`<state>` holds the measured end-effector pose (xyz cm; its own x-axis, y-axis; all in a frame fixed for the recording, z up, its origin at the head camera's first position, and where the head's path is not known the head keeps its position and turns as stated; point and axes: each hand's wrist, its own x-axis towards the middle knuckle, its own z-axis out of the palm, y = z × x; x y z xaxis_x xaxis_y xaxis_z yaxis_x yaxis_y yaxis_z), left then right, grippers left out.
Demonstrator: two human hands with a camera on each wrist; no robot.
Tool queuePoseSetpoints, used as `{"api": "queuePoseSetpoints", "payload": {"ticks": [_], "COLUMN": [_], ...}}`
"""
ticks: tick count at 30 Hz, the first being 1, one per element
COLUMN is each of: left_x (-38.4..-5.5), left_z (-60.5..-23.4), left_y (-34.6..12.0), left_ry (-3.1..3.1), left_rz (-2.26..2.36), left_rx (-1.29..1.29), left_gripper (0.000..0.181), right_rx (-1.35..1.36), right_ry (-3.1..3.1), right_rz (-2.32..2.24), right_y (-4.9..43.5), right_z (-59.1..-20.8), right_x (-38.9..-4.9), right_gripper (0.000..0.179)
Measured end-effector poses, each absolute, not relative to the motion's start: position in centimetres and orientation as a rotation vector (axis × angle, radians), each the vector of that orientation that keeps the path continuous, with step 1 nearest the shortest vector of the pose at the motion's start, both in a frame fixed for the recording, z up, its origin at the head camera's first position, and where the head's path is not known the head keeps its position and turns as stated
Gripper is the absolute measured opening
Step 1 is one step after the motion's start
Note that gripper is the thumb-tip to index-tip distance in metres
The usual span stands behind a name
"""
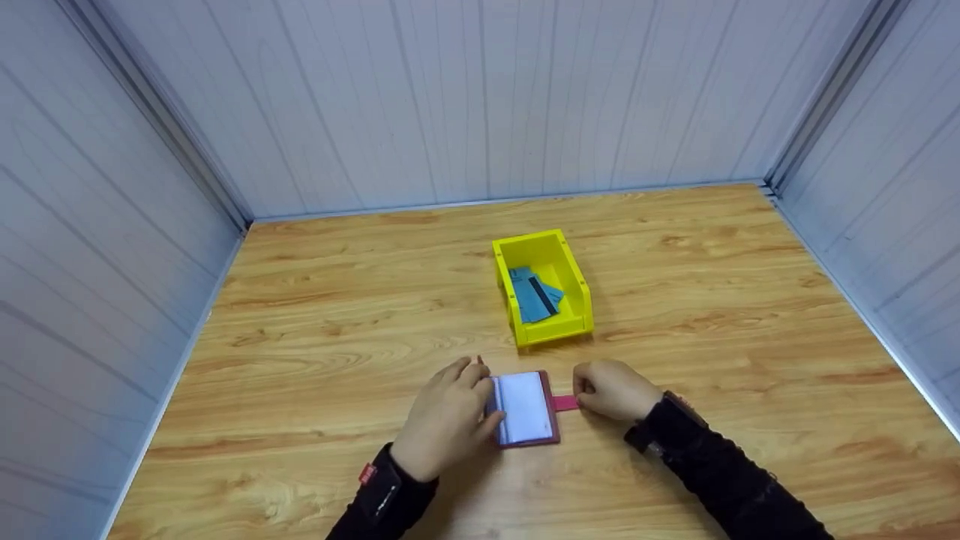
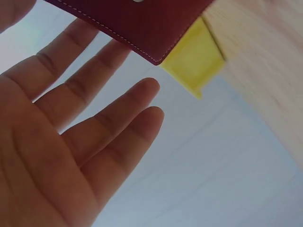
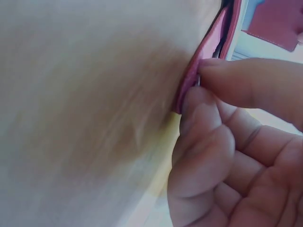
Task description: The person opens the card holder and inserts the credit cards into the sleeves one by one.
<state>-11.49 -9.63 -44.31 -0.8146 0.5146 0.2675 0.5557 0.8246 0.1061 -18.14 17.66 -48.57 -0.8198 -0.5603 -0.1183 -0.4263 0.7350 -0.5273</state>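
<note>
On the near side of a yellow bin [image 1: 555,335], a small dark red booklet [image 1: 525,409] lay on the wood-grain tabletop [image 1: 337,300], its pale right side facing up between the person's two hands. Its long axis ran away from the person, roughly towards the bin, and a pink strap [image 1: 565,403] stuck out crosswise from its right edge. That strap was the relation that counted: it bridged the short gap to the right hand [image 1: 616,388], so the booklet lay directly to the left of that grip.

The right grip was closed on the strap's outer end, thumb against bent forefinger, as the right wrist view showed. The left hand [image 1: 446,412] was the nearer of the two to the booklet's body, touching the tilted-up left cover [image 2: 142,28]. Its fingers were extended; in the left wrist view two fingertips passed out of sight behind the stitched edge, while the other two stood clear of it. How firmly the thumb bore on the cover could not be told.

Inside the bin, whose low front faced the booklet, overlapping blue cards [image 1: 531,296] lay against the left wall, the top one crossed by a dark stripe.
</note>
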Motion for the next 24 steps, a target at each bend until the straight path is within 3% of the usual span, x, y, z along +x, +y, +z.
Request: {"api": "queuePoseSetpoints", "payload": {"ticks": [8,24], "left_x": [-12.2,-12.9], "left_z": [-46.1,-48.8], "left_y": [-11.2,-11.4], "left_ry": [-2.844,-2.931], "left_rz": [-0.286,-0.327], "left_rx": [-0.697,-0.715], "left_gripper": [0.033,0.040], "right_rx": [-0.716,-0.713], "right_ry": [2.669,2.674], "right_rz": [-0.693,-0.710], "right_y": [17.7,17.8], "right_z": [-48.7,-48.7], "right_x": [-18.1,-17.9], "right_gripper": [0.010,0.011]}}
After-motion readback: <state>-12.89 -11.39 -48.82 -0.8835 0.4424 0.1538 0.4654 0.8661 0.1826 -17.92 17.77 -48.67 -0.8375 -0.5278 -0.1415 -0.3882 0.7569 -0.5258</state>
